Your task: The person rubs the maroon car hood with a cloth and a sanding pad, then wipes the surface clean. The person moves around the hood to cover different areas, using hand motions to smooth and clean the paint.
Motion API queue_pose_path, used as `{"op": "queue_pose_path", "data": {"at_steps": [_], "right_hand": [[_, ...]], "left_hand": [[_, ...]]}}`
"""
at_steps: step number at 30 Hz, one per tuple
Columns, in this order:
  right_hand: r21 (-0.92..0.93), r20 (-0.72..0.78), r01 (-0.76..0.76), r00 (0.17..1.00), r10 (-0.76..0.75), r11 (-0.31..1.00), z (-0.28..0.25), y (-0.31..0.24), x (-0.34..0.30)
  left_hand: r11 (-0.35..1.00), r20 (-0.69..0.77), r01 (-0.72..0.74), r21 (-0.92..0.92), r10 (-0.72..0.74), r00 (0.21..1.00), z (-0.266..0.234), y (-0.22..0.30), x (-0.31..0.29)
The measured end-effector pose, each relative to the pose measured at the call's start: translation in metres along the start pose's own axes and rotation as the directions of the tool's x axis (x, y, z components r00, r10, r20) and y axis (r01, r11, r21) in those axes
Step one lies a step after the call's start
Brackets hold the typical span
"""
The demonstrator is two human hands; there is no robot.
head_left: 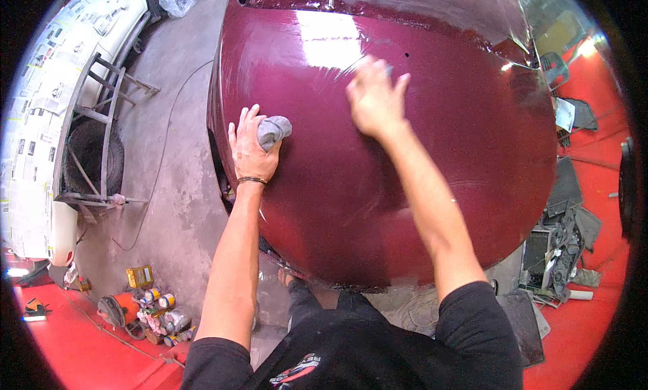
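A dark maroon car hood (439, 140) fills the middle, with wet-looking streaks and a bright light reflection at its far part. My left hand (254, 147) rests near the hood's left edge, fingers stretched forward. A bunched grey cloth (274, 131) is tucked between its thumb and palm. Farther ahead and to the right, my right hand (376, 99) lies over the hood, its fingertips smeared by motion. A small bluish-grey bit shows between that thumb and fingers; its kind is hidden.
To the left, a metal stand (104, 133) and a tire (94, 157) are beside a paper-covered vehicle (47, 113). A cable (165, 130) crosses the floor. Cans and an orange machine (121, 309) sit lower left. Car parts (560, 245) are piled at right. Plastic sheeting (432, 5) covers the car's far part.
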State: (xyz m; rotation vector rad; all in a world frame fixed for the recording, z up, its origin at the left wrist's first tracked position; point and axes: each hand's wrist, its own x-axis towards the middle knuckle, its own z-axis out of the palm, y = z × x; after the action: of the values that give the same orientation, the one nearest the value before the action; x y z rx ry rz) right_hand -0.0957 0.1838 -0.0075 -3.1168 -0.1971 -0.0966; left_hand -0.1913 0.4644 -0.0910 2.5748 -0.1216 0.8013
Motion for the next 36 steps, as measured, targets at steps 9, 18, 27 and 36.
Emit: {"op": "queue_pose_path", "data": {"at_steps": [9,18,27,36], "right_hand": [[0.045,-0.170,-0.013,0.985,0.021,0.999,0.013,0.086,0.049],[-0.049,-0.094,0.350,0.931,-0.354,0.935,0.040,0.026,-0.031],[0.015,-0.122,0.251,0.961,-0.247,0.968,0.036,0.034,-0.037],[-0.038,-0.056,0.145,0.988,-0.147,0.989,-0.002,0.044,0.048]], "left_hand": [[0.999,0.015,-0.020,-0.041,0.021,1.000,0.006,0.014,0.006],[1.000,0.017,0.003,0.011,-0.003,1.000,-0.003,0.004,0.001],[0.999,0.009,0.014,-0.032,-0.014,1.000,-0.003,0.004,0.003],[0.998,0.020,0.001,-0.068,0.000,1.000,0.001,0.015,0.005]]}}
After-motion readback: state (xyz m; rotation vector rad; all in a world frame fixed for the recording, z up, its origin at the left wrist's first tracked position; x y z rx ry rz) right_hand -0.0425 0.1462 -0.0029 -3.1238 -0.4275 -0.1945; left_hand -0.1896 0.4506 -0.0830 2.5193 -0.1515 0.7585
